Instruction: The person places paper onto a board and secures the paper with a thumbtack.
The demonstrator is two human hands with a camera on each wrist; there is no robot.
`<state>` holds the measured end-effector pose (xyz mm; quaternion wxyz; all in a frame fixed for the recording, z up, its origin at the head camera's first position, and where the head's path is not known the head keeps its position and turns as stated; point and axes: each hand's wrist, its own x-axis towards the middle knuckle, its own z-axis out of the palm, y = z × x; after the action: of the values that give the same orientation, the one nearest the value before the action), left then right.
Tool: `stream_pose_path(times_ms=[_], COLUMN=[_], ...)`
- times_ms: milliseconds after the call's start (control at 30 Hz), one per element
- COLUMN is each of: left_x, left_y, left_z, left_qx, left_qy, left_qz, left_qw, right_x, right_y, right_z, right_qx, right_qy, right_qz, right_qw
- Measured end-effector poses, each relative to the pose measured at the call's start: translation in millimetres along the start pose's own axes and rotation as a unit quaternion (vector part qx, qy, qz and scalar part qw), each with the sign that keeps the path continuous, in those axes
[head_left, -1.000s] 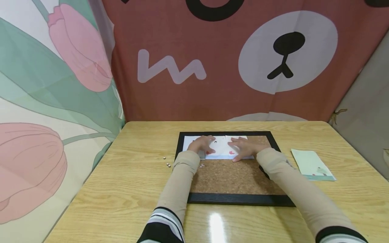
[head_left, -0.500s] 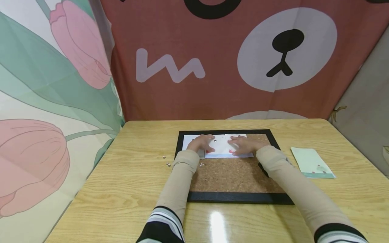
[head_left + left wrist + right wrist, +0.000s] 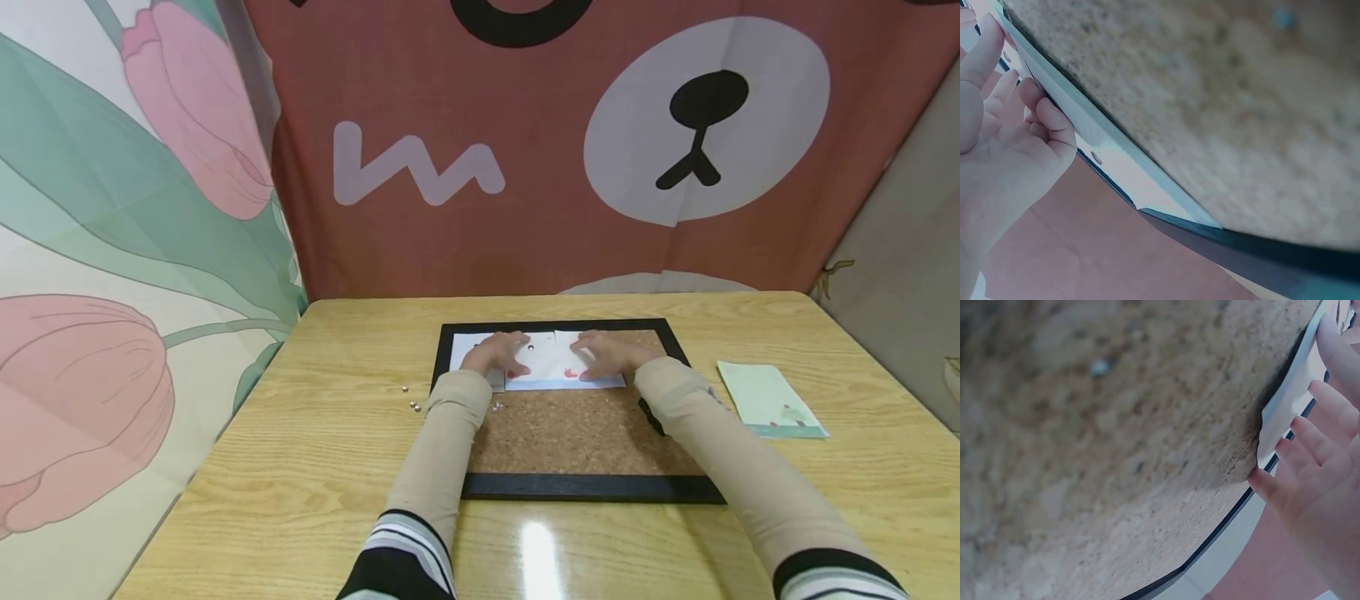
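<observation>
A black-framed cork board (image 3: pixel 570 437) lies on the table. Along its far edge sit three white note sheets, side by side. My left hand (image 3: pixel 497 353) rests over the join of the left sheet (image 3: pixel 497 382) and the middle sheet (image 3: pixel 538 367); a round silver pin (image 3: pixel 530 347) shows on the middle one. In the left wrist view its last fingers curl loosely against the paper. My right hand (image 3: pixel 609 353) lies on the right sheet (image 3: pixel 564 360), fingertips touching it. In the right wrist view those fingers (image 3: pixel 1319 434) are spread along the paper (image 3: pixel 1285 403), whose edge lifts slightly off the cork.
Several silver pins (image 3: pixel 415 406) lie on the table left of the board. Small clear bits (image 3: pixel 498 406) lie on the cork near my left wrist. A pale green notepad (image 3: pixel 772 402) sits right of the board. Behind the table hangs a red-brown cloth (image 3: pixel 420 258).
My right hand's fingers have drawn back a little to the right over the right sheet, which shows more now. My left hand stays where it was. The head view has tilted slightly.
</observation>
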<state>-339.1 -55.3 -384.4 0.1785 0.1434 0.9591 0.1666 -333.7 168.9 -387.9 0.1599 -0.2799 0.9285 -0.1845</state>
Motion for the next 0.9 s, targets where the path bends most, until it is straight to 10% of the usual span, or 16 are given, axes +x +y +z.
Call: stream_pose_path(times_ms=[900], left_x=[2.9], left_y=[2.7], left_z=[0.6], left_qx=[0.004], left_qy=[0.001], left_qz=[-0.019], left_qw=[0.9998], right_x=[-4.2], right_y=[8.1], right_z=[-1.4], right_qx=[-0.014], right_qy=[0.064], right_qz=[0.024], right_qw=[0.998])
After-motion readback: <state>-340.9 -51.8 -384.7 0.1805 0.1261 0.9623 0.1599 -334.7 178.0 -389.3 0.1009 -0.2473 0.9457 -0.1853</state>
